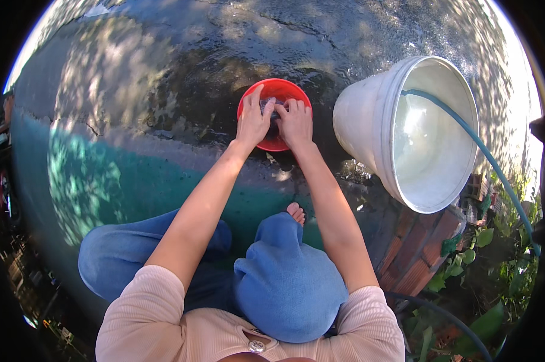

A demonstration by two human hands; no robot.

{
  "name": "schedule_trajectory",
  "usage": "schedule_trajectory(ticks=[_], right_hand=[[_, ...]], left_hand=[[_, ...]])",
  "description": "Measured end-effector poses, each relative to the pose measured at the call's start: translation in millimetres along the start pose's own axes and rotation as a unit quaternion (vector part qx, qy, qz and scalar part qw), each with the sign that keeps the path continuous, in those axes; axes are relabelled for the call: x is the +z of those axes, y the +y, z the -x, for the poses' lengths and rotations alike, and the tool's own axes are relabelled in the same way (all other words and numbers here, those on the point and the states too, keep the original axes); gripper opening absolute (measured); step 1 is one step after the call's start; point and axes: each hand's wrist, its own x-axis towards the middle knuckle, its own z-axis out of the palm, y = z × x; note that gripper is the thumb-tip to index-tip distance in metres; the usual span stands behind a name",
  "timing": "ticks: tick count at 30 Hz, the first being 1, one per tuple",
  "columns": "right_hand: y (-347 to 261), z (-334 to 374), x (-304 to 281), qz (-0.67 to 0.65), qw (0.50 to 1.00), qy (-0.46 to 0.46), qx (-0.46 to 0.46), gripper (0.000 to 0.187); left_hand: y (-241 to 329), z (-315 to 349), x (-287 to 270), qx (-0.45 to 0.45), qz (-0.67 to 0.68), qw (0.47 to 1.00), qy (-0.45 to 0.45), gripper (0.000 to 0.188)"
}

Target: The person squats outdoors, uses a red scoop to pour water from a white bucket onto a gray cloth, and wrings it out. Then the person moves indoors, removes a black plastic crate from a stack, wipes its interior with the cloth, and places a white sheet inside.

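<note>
Mid-wash, I'd guess: left hand [254,123] and right hand [296,123] bent over a shiny item [272,101] inside the red bowl [305,96], can't tell grip; next calls for steady two-handed control.

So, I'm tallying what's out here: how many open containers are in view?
2: the red container in front, and the larger white bucket to its right, with a hose inside. Others may be hidden in the dark clutter at the left edge.

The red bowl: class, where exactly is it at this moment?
The red bowl sits on the ground in the upper middle of the head view, beneath the left hand and right hand, left of the white bucket.
</note>
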Motion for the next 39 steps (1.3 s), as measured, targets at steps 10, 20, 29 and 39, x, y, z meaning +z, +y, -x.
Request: schedule_trajectory(ticks=[10, 20, 29, 39], right_hand=[[0, 16, 51, -0.186, 0.941, -0.066, 0.274, 0.033], [7, -16, -18, -0.899, 0.341, 0.007, 0.275, 0.072], [-51, -103, -128, -0.732, 0.642, 0.192, 0.121, 0.027], [-102, -75, -147, -0.066, 0.889, 0.387, -0.235, 0.041]], left_hand=[[-10, -21, 60, -0.295, -0.019, 0.955, 0.022, 0.056], [82, 5, -50, -0.076, 0.562, 0.821, -0.068, 0.021], [113, -17, -44, -0.203, 0.845, 0.488, -0.087, 0.069], [116, -68, -117, -0.123, 0.644, 0.734, -0.178, 0.049]])
